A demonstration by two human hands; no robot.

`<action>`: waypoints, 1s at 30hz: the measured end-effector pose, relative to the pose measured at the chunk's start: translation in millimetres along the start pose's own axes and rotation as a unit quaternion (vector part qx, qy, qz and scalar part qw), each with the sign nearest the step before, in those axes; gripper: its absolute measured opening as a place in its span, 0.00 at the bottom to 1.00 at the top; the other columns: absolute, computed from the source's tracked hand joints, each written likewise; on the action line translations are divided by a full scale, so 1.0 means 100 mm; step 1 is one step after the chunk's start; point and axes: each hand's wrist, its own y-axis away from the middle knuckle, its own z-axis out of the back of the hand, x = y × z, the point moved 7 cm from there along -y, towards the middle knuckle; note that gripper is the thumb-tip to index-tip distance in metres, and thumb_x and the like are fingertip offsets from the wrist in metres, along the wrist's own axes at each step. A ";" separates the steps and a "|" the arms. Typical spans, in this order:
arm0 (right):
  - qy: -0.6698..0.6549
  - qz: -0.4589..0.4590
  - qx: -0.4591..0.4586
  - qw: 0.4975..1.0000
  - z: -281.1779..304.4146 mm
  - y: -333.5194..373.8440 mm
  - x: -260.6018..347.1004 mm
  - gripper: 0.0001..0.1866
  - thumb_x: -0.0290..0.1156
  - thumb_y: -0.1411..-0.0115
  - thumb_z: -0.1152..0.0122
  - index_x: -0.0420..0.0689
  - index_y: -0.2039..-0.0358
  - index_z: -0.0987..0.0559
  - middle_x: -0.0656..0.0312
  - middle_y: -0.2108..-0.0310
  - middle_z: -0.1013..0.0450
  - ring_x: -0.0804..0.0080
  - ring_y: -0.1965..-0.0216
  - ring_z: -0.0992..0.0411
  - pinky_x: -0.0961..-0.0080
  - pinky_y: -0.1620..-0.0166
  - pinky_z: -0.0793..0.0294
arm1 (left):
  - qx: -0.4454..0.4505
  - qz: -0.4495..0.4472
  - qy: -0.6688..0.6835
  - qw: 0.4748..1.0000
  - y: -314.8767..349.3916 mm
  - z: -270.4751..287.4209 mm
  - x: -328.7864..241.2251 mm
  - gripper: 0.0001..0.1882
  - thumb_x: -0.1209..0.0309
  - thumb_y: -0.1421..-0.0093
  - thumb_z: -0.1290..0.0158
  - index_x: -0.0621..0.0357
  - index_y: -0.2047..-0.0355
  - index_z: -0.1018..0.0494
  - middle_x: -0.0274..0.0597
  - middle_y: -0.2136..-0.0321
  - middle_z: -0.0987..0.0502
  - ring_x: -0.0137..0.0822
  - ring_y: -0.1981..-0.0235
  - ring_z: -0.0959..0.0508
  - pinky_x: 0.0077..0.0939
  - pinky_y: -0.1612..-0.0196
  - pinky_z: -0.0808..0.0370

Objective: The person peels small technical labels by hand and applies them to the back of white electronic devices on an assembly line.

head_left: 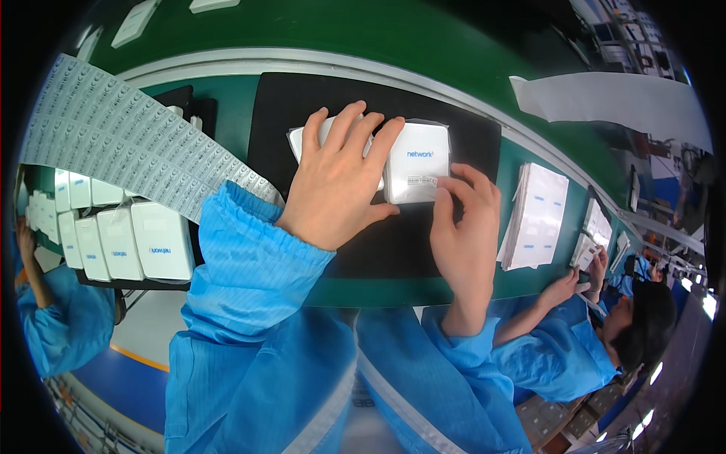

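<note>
Two flat white plastic devices lie side by side on a black mat (302,98). My left hand (340,166) is spread over the left device (295,138), hiding most of it, with its fingertips close to the other one. The right device (418,147) has blue lettering and clear film showing at its edges. At its lower right corner my right hand (469,219) is closed in a pinch, thumb and forefinger at the end of a small printed label (420,181). The label lies along the device's lower edge.
A long sheet of printed labels (144,121) slants in from the left, under my left sleeve. Several white devices (162,238) stand in rows below it. Right of the mat lies a stack of white printed sheets (535,216). Co-workers in blue sit on both sides.
</note>
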 end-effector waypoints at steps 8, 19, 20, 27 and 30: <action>0.043 0.016 0.013 0.999 -0.02 0.08 0.08 0.17 0.21 0.41 0.41 0.28 0.51 0.21 0.42 0.47 0.27 0.43 0.44 0.33 0.55 0.42 0.31 | -0.017 -0.015 -0.004 1.000 0.01 0.01 0.00 0.51 0.59 0.59 0.25 0.59 0.36 0.36 0.51 0.42 0.30 0.52 0.34 0.37 0.60 0.32 0.45; 0.122 0.109 0.093 0.982 -0.28 0.40 0.19 0.44 0.10 0.54 0.44 0.51 0.34 0.30 0.32 0.36 0.46 0.32 0.39 0.42 0.47 0.38 0.37 | -0.021 -0.017 -0.002 1.000 0.01 0.01 0.01 0.49 0.59 0.58 0.25 0.59 0.37 0.35 0.50 0.42 0.29 0.51 0.33 0.37 0.59 0.32 0.45; 0.140 0.107 0.092 0.980 -0.31 0.42 0.18 0.44 0.10 0.54 0.44 0.53 0.34 0.29 0.32 0.34 0.48 0.32 0.39 0.42 0.48 0.38 0.38 | -0.021 -0.019 -0.002 1.000 0.01 0.02 0.00 0.49 0.59 0.58 0.25 0.59 0.37 0.35 0.50 0.42 0.29 0.51 0.33 0.37 0.59 0.32 0.45; 0.178 0.088 0.045 0.979 -0.21 0.32 -0.19 0.46 0.15 0.53 0.43 0.47 0.30 0.36 0.33 0.32 0.48 0.32 0.39 0.42 0.45 0.37 0.39 | -0.003 -0.015 0.012 1.000 0.03 0.03 0.05 0.51 0.62 0.60 0.24 0.60 0.37 0.37 0.48 0.41 0.30 0.52 0.32 0.38 0.57 0.32 0.45; 0.068 0.093 0.015 0.993 -0.13 0.27 -0.35 0.46 0.15 0.52 0.44 0.47 0.29 0.37 0.36 0.33 0.46 0.34 0.39 0.41 0.46 0.37 0.39 | -0.001 -0.020 0.004 1.000 0.03 0.04 0.03 0.50 0.62 0.59 0.24 0.60 0.37 0.37 0.48 0.41 0.31 0.52 0.32 0.39 0.57 0.31 0.45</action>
